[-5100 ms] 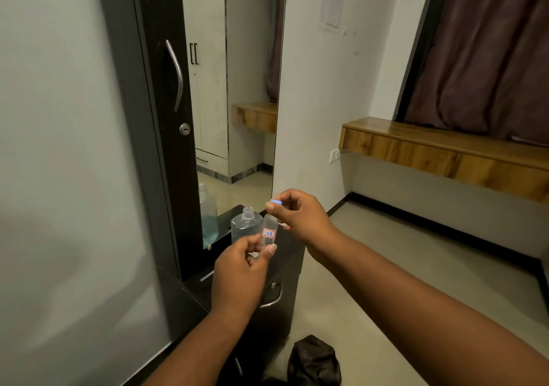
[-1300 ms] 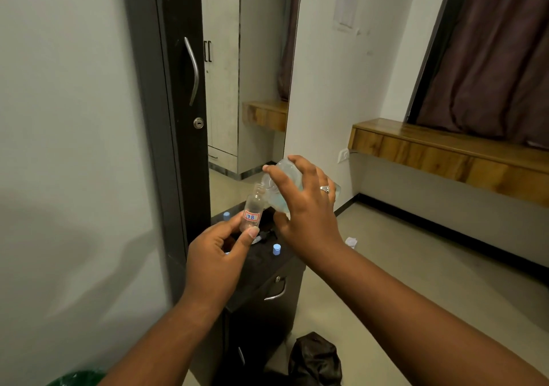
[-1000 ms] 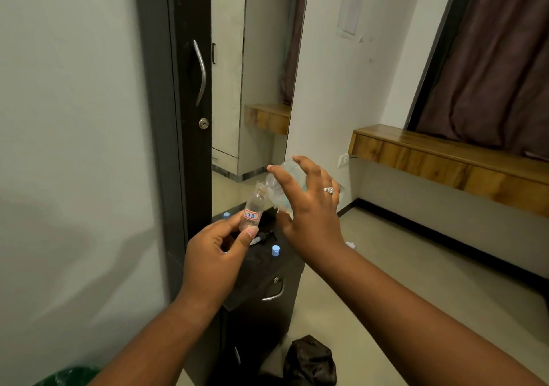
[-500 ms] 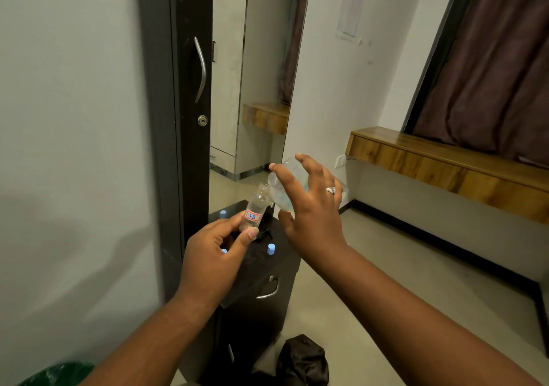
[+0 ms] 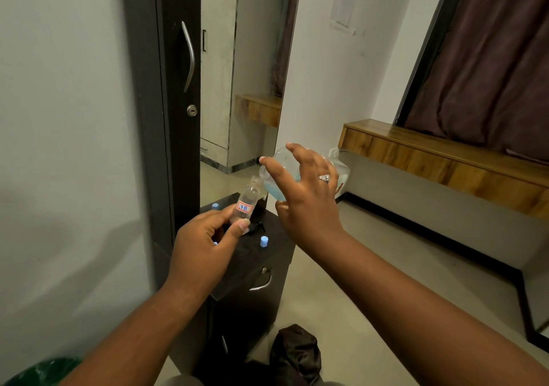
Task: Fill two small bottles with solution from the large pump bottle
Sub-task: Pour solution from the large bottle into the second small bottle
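My left hand [image 5: 202,249] grips a small clear bottle [image 5: 248,202] with a red-and-blue label, held upright and leaning slightly right, cap off. My right hand [image 5: 306,198] holds the large clear bottle [image 5: 277,182] tipped on its side, its open neck touching the small bottle's mouth. Pale blue solution pools at the low side of the large bottle. A small blue cap [image 5: 263,241] stands on the black cabinet top [image 5: 276,237] below the hands. Another blue cap [image 5: 215,206] lies near the mirror. A black pump head [image 5: 256,227] rests on the cabinet, partly hidden by my left fingers.
The black cabinet has a drawer with a curved metal handle [image 5: 261,284]. A tall mirror [image 5: 243,73] and a dark door with a handle [image 5: 189,55] rise behind it. A dark bag [image 5: 297,353] lies on the floor. A wooden ledge [image 5: 439,153] runs along the right wall.
Five seconds ago I held the small bottle and was removing its cap. Since then my right hand has picked up the large bottle and tipped it onto the small bottle's mouth.
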